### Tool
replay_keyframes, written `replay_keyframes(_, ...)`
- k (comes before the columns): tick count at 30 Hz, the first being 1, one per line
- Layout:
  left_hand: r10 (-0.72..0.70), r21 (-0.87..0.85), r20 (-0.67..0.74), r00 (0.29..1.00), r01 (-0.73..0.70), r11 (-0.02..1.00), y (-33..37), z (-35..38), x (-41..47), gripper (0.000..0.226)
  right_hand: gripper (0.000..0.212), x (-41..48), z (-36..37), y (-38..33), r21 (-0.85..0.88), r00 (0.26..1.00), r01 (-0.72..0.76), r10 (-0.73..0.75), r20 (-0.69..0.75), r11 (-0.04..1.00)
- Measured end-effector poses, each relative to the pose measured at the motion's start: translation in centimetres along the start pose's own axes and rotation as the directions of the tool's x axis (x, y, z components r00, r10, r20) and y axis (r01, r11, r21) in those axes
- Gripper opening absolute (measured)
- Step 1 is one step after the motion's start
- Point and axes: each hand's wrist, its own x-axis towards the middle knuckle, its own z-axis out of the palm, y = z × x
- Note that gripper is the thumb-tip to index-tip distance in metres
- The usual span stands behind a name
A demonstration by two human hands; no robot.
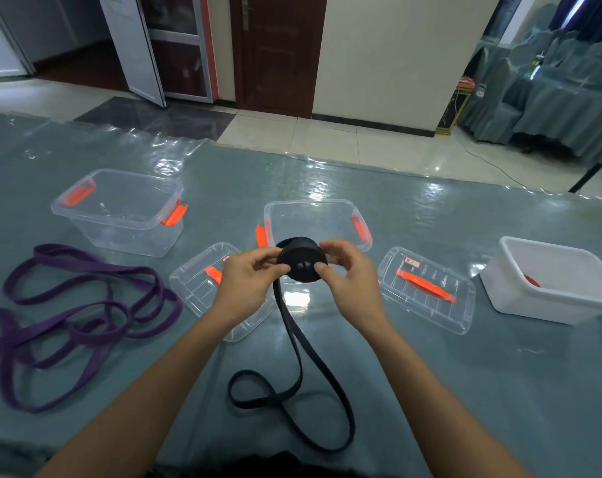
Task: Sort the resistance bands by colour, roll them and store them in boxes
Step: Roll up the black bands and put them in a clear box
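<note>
Two clear boxes with orange clips are standing open: the left clear box (127, 236) and the middle clear box (311, 220). Two clear lids are lying flat: the left lid (196, 288) and the right lid (427, 288). One white box (533, 298) is sitting at the right. One black band (301, 262) is showing. The purple bands (172, 312) are lying tangled, so their number cannot be told. Two hands are showing: the left hand (247, 281) and the right hand (351, 281).

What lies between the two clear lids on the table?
Head view: left hand and right hand hold the half-rolled black band there, its tail reaching the table.
</note>
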Motion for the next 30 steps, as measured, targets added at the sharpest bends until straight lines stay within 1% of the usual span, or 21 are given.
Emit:
replay_keyframes(1,0.016,0.065,0.022,1.000,-0.018,0.998,0.1,-0.2,0.2,0.031,0.035,0.0,-0.2,0.0,-0.157,0.993,0.117,-0.111,0.048,0.981)
replay_keyframes(3,0.051,0.170,0.096,0.994,-0.067,0.983,0.5,-0.6,0.6,0.032,0.041,0.3,-0.5,0.0,-0.321,0.958,0.272,-0.222,0.183,0.907)
replay_keyframes(4,0.062,0.201,0.131,0.989,-0.088,0.976,0.7,-0.6,0.8,0.031,0.042,0.4,-0.6,0.1,-0.353,0.948,0.299,-0.234,0.214,0.887)
replay_keyframes(6,0.084,0.193,0.137,0.987,-0.109,0.975,1.1,-0.6,1.0,0.029,0.040,0.6,-0.7,0.1,-0.327,0.959,0.271,-0.222,0.179,0.906)
replay_keyframes(7,0.092,0.153,0.108,0.990,-0.108,0.982,1.3,-0.5,1.0,0.029,0.039,0.6,-0.7,0.0,-0.237,0.975,0.207,-0.180,0.130,0.949)
replay_keyframes(8,0.091,0.094,0.070,0.993,-0.097,0.991,1.4,-0.4,1.0,0.028,0.039,0.7,-0.6,-0.2,-0.096,0.991,0.112,-0.104,0.084,0.989)
replay_keyframes(9,0.081,0.020,0.030,0.996,-0.082,0.996,1.4,-0.3,1.0,0.028,0.039,0.7,-0.5,-0.4,0.057,0.998,0.015,-0.018,0.055,0.998)
replay_keyframes(10,0.066,-0.062,-0.003,0.998,-0.066,0.996,1.5,-0.1,1.0,0.027,0.038,0.7,-0.4,-0.6,0.192,0.998,-0.062,0.055,0.044,0.980)
replay_keyframes(12,0.032,-0.212,-0.037,0.999,-0.040,0.977,1.4,0.2,0.8,0.028,0.035,0.6,-0.2,-0.7,0.373,0.990,-0.142,0.138,0.037,0.917)
replay_keyframes(15,0.012,-0.285,-0.054,0.998,-0.027,0.958,1.1,0.6,0.4,0.029,0.032,0.0,0.2,-0.7,0.558,0.974,-0.213,0.223,0.051,0.802)
replay_keyframes(18,0.008,-0.250,-0.036,0.999,-0.017,0.968,0.7,0.3,0.2,0.030,0.030,-0.7,0.5,-0.2,0.612,0.953,-0.291,0.276,0.122,0.735)
replay_keyframes(19,0.001,-0.221,-0.028,1.000,-0.007,0.975,0.6,0.1,0.2,0.030,0.030,-0.9,0.5,-0.1,0.588,0.954,-0.293,0.267,0.133,0.754)
replay_keyframes(20,0.001,-0.172,-0.017,1.000,-0.004,0.985,0.5,-0.2,0.2,0.031,0.030,-1.0,0.5,-0.1,0.524,0.964,-0.266,0.234,0.128,0.809)
replay_keyframes(21,0.015,-0.109,0.002,1.000,-0.015,0.994,0.5,-0.5,0.2,0.032,0.031,-1.0,0.4,-0.1,0.402,0.980,-0.198,0.170,0.104,0.894)
replay_keyframes(22,0.040,-0.041,0.032,0.999,-0.038,0.998,0.6,-0.6,0.2,0.036,0.033,-0.9,0.2,-0.2,0.224,0.994,-0.092,0.077,0.075,0.970)
replay_keyframes(23,0.062,0.013,0.067,0.996,-0.063,0.998,0.8,-0.7,0.2,0.039,0.035,-0.7,0.0,-0.4,0.022,0.997,0.026,-0.027,0.071,0.999)
replay_keyframes(24,0.075,0.039,0.094,0.993,-0.079,0.996,1.0,-0.7,0.1,0.039,0.037,-0.5,-0.3,-0.6,-0.142,0.988,0.133,-0.119,0.097,0.981)
replay_keyframes(25,0.077,0.040,0.111,0.991,-0.082,0.996,1.2,-0.6,0.1,0.038,0.036,-0.2,-0.5,-0.7,-0.238,0.976,0.202,-0.174,0.133,0.950)
replay_keyframes(26,0.077,0.030,0.113,0.991,-0.080,0.996,1.4,-0.6,0.1,0.035,0.033,0.0,-0.7,-0.9,-0.261,0.970,0.222,-0.187,0.155,0.939)
replay_keyframes(27,0.076,0.014,0.101,0.992,-0.078,0.997,1.5,-0.4,0.0,0.033,0.030,0.1,-0.8,-1.0,-0.236,0.973,0.205,-0.172,0.154,0.950)
replay_keyframes(30,0.065,-0.078,0.027,0.998,-0.063,0.995,1.6,0.2,-0.5,0.032,0.027,0.4,-1.2,-0.9,-0.010,0.996,0.042,-0.041,0.083,0.999)
